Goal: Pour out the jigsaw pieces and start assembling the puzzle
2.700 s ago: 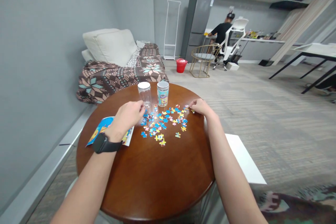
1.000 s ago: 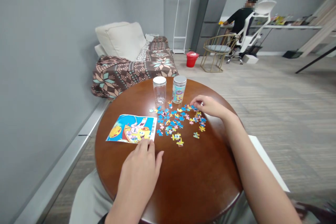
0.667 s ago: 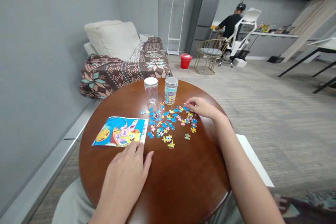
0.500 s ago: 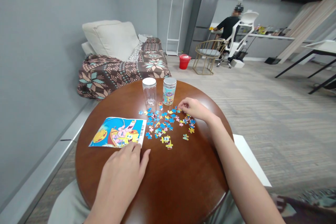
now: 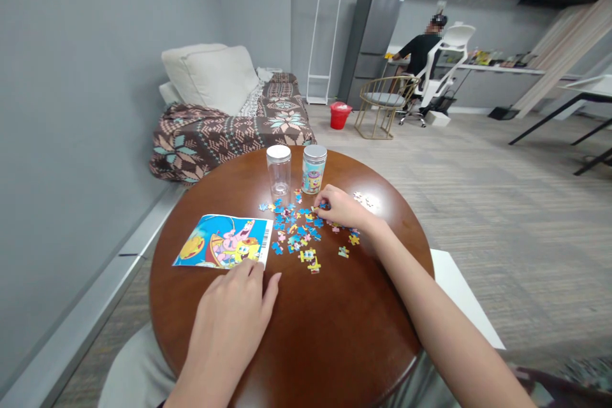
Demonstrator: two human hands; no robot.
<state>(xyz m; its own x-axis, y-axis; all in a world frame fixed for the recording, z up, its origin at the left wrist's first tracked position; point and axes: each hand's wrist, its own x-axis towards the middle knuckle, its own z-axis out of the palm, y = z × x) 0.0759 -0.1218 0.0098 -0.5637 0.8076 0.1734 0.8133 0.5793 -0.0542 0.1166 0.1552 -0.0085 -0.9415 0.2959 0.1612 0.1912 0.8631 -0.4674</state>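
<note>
My left hand (image 5: 236, 303) rests flat and open, thumb apart, with its fingertips on the lower right edge of a printed cartoon picture sheet (image 5: 222, 242). Over the back of a spread of loose jigsaw pieces (image 5: 294, 226), my right hand (image 5: 339, 207) is closed in a pinch. A small yellowish jigsaw piece (image 5: 314, 209) shows at those fingertips, though partly hidden. Nearer me lie a few yellow joined pieces (image 5: 310, 259) with a cartoon face. One single piece (image 5: 343, 252) lies to their right. More pieces are covered by my right hand.
Behind the pieces stand a clear jar (image 5: 280, 172) with a white lid and a cartoon-labelled jar (image 5: 313, 172). Several pale pieces (image 5: 366, 200) lie at the right of the round brown table (image 5: 306, 331). Further off are a covered sofa (image 5: 229, 121), a red bucket (image 5: 340, 116) and a seated person (image 5: 421, 51).
My right hand has moved left across the pieces, uncovering the pale ones at the right. My left hand stays on the sheet's edge. The view has shifted slightly.
</note>
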